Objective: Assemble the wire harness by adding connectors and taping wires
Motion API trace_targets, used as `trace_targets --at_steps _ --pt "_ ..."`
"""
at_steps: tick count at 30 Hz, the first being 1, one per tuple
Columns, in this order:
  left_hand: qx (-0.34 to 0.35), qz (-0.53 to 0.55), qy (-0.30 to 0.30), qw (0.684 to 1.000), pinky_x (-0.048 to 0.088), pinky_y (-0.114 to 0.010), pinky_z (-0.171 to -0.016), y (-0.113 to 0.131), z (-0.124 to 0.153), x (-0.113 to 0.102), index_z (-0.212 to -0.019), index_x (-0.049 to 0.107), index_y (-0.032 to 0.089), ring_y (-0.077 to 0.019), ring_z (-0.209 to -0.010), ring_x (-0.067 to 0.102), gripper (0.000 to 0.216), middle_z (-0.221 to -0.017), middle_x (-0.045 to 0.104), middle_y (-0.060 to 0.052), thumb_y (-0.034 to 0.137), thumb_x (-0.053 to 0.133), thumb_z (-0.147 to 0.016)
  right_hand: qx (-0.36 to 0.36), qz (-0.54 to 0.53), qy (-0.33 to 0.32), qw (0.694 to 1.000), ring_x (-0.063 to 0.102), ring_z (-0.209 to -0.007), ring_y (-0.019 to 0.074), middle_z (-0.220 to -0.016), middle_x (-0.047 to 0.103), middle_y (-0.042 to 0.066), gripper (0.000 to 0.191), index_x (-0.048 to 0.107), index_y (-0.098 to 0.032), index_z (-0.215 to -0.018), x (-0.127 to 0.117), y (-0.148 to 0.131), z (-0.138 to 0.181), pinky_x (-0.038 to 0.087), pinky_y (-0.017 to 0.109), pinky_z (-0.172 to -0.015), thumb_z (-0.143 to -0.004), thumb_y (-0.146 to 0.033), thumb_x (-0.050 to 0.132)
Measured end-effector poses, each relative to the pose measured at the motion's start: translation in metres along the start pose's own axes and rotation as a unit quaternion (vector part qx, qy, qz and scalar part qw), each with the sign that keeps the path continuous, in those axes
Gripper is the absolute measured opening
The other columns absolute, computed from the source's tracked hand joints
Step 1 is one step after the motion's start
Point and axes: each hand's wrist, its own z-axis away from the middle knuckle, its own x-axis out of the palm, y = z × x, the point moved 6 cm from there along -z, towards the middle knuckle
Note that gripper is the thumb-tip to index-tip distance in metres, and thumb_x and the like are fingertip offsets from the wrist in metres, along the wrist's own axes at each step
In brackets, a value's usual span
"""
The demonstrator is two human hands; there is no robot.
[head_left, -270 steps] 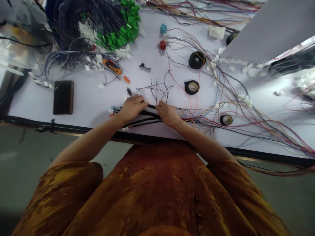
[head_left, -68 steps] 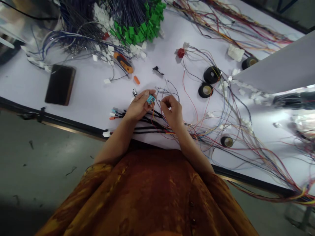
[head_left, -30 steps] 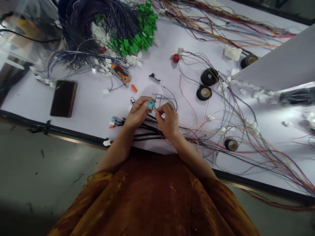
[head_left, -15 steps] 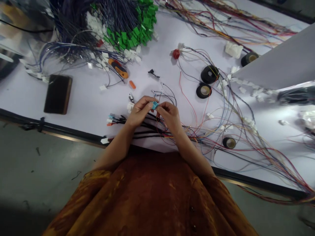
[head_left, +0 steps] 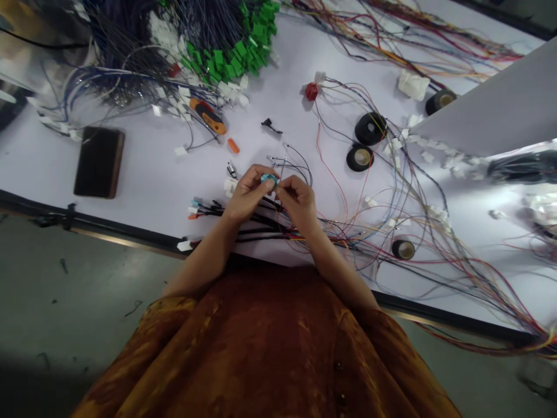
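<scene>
Between thumb and fingers my left hand (head_left: 246,194) pinches a small light-blue connector (head_left: 268,179). Close beside it, my right hand (head_left: 298,200) is closed in a pinch at the connector's right side, by a thin wire; its fingertips cover most of what they hold. Thin dark wires with metal terminals (head_left: 296,165) curve over the table just beyond the hands. Under my wrists runs a bundle of black-sleeved cables (head_left: 256,222), with white, blue and orange connectors at its left end. White connectors (head_left: 230,186) lie against my left hand.
An orange cutter (head_left: 209,116), a phone-like dark slab (head_left: 99,162) and a pile of green connectors (head_left: 237,58) lie to the left and back. Black tape rolls (head_left: 360,157), a red connector (head_left: 311,91) and tangled wires (head_left: 418,174) spread rightward. A pale post (head_left: 496,104) slants in at right.
The light-blue connector has turned and shifted slightly left in my left hand. My right fingertips have drawn a little apart from it. The whole view has shifted slightly.
</scene>
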Motion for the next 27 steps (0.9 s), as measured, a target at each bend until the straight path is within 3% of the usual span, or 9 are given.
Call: trace_targets --at_steps 4,6,10,14,18,23,25,27 --pt "-0.018 0.039 0.054 0.998 0.052 -0.028 -0.075 -0.006 -0.004 -0.014 -0.099 0.06 0.025 -0.0122 -0.076 0.059 0.032 -0.093 0.063 -0.002 0.051 0.072 -0.086 0.027 -0.006 0.051 0.998 0.061 -0.075 0.0116 -0.077 0.064 0.001 0.017 0.064 -0.018 -0.087 -0.038 0.004 -0.001 0.049 0.025 -0.072 -0.089 -0.034 0.057" --pt "-0.046 0.097 0.08 0.991 0.054 -0.032 -0.08 -0.01 -0.006 -0.022 -0.1 0.059 0.026 -0.0125 -0.074 0.06 0.029 -0.091 0.063 -0.002 0.051 0.069 -0.088 0.066 0.022 0.085 0.994 0.063 -0.071 0.0127 -0.075 0.064 0.0 0.019 0.064 -0.018 -0.089 -0.065 0.015 0.002 0.049 0.025 -0.066 -0.087 -0.035 0.058" --pt "-0.104 0.223 0.125 0.961 0.057 -0.029 -0.078 -0.011 -0.008 -0.024 -0.092 0.06 0.023 -0.0099 -0.065 0.059 0.018 -0.082 0.063 0.0 0.038 0.069 -0.086 0.124 0.154 0.047 0.979 0.059 -0.063 0.0134 -0.068 0.061 -0.001 0.017 0.067 -0.018 -0.082 -0.09 0.038 0.012 0.046 0.026 -0.061 -0.084 -0.032 0.058" --pt "-0.131 0.253 0.146 0.947 0.057 -0.025 -0.07 -0.005 -0.007 -0.017 -0.084 0.061 0.02 -0.0088 -0.058 0.056 0.004 -0.074 0.061 0.001 0.024 0.063 -0.085 0.087 0.295 0.028 0.951 0.061 -0.075 0.0157 -0.081 0.068 0.003 0.018 0.072 -0.017 -0.083 -0.082 0.035 0.01 0.047 0.03 -0.076 -0.086 -0.031 0.06" --pt "-0.116 0.218 0.142 0.959 0.054 -0.022 -0.065 -0.001 -0.005 -0.013 -0.082 0.062 0.019 -0.009 -0.06 0.055 0.002 -0.072 0.06 0.0 0.017 0.061 -0.081 0.138 0.386 0.052 0.911 0.062 -0.083 0.0189 -0.093 0.07 0.008 0.025 0.072 -0.016 -0.093 -0.073 0.019 -0.001 0.047 0.032 -0.078 -0.088 -0.039 0.065" --pt "-0.087 0.144 0.138 0.976 0.046 -0.019 -0.059 -0.003 -0.004 -0.012 -0.084 0.062 0.02 -0.0093 -0.062 0.053 0.002 -0.074 0.058 -0.001 0.021 0.062 -0.082 0.165 0.494 -0.052 0.852 0.064 -0.08 0.023 -0.092 0.071 0.012 0.023 0.072 -0.017 -0.079 -0.053 0.012 0.005 0.043 0.033 -0.07 -0.086 -0.037 0.064" --pt "-0.071 0.099 0.113 0.986 0.043 -0.02 -0.059 -0.003 -0.004 -0.01 -0.085 0.063 0.02 -0.0098 -0.064 0.052 0.005 -0.074 0.057 -0.001 0.025 0.063 -0.084 0.151 0.492 -0.064 0.855 0.063 -0.079 0.0218 -0.091 0.071 0.011 0.017 0.072 -0.017 -0.079 -0.051 0.016 0.01 0.041 0.032 -0.067 -0.084 -0.029 0.061" --pt "-0.051 0.047 0.077 0.995 0.039 -0.021 -0.058 -0.002 -0.003 -0.007 -0.086 0.064 0.02 -0.0101 -0.062 0.049 0.01 -0.073 0.055 0.0 0.031 0.063 -0.086 0.13 0.441 -0.058 0.886 0.062 -0.076 0.0189 -0.087 0.071 0.009 0.014 0.071 -0.016 -0.078 -0.053 0.021 0.012 0.039 0.03 -0.066 -0.082 -0.023 0.059"
